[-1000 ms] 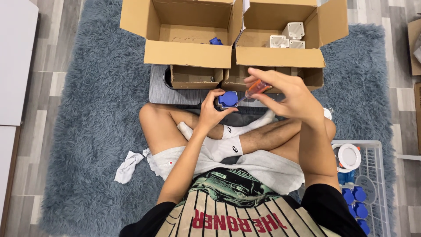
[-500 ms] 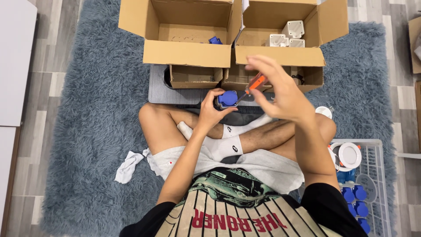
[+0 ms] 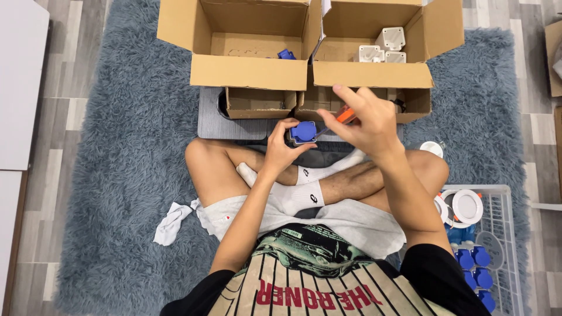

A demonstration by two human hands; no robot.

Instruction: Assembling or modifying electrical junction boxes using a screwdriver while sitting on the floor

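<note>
I sit cross-legged on a shaggy blue-grey rug. My left hand (image 3: 283,146) grips a small grey socket unit with a round blue cap (image 3: 304,131), held above my shins. My right hand (image 3: 364,122) holds an orange-handled screwdriver (image 3: 344,115) whose tip points left at the blue cap, close to it or touching it. Behind my hands stand two open cardboard boxes: the left box (image 3: 249,71) holds one blue part (image 3: 286,54), the right box (image 3: 372,75) holds white square parts (image 3: 383,47).
A grey mat (image 3: 228,124) lies under the boxes' front flaps. A white wire basket (image 3: 497,246) at my right holds several blue caps (image 3: 475,269) and white round fittings (image 3: 466,206). A white cloth (image 3: 171,223) lies by my left thigh. White furniture (image 3: 17,88) stands far left.
My right hand has dropped lower and moved left with the screwdriver, bringing its tip down to the blue cap. My left hand has kept the socket unit nearly still.
</note>
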